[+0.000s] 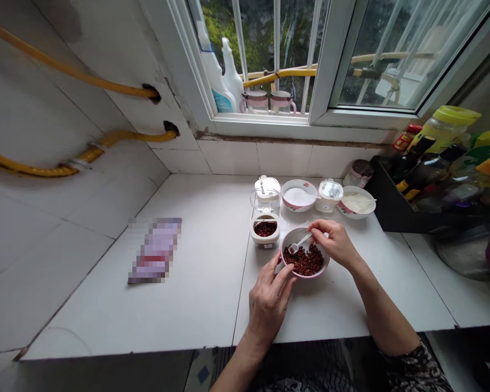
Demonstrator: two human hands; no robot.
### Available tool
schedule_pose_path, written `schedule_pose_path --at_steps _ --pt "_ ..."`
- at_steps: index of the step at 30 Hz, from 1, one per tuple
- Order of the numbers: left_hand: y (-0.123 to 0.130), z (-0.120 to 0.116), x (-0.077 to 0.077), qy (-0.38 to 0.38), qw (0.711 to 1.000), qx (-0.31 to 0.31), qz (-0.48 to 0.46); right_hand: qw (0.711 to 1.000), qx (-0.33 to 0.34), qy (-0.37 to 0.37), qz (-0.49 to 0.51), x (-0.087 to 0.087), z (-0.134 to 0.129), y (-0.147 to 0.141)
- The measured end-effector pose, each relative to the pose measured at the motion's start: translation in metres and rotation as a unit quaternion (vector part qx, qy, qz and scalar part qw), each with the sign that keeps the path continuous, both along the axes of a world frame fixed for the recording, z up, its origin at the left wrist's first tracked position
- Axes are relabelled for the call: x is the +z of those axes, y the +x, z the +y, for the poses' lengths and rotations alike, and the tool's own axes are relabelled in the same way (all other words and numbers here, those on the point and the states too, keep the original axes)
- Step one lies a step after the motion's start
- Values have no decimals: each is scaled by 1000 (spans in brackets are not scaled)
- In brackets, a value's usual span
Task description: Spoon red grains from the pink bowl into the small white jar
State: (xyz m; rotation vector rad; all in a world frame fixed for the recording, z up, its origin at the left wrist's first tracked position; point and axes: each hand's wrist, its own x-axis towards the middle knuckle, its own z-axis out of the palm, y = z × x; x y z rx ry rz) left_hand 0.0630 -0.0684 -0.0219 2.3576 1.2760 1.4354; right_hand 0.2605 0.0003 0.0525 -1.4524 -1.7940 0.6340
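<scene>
Spoon point(300, 243) pinched in your right fingers point(322, 225) reaches into the bowl point(292, 238) of dark red grains point(306, 264); your left fingers point(283, 276) grasp the bowl's rim.

This looks like a home kitchen: a bowl point(291, 238) of dark red spice point(308, 264) on the desk point(204, 294), seasoning bowls point(299, 208) near its back edge, bottles point(427, 174) boxed toward its right, tiled walls point(77, 212).
</scene>
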Motion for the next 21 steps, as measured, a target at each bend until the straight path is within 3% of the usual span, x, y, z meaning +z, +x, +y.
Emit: schedule_pose_path --at_steps 5,13,17,21 --pt "0 0 -1 -3 1000 3 3 999 3 11 -47 -2 0 -1" --pt "0 0 1 -2 1000 0 -1 1000 -4 4 -23 -1 0 -1" --pt "1 0 2 -1 1000 1 -1 996 -13 -54 69 -2 1 0" --pt "1 0 3 1 1000 1 -6 971 -31 -111 207 -1 5 4"
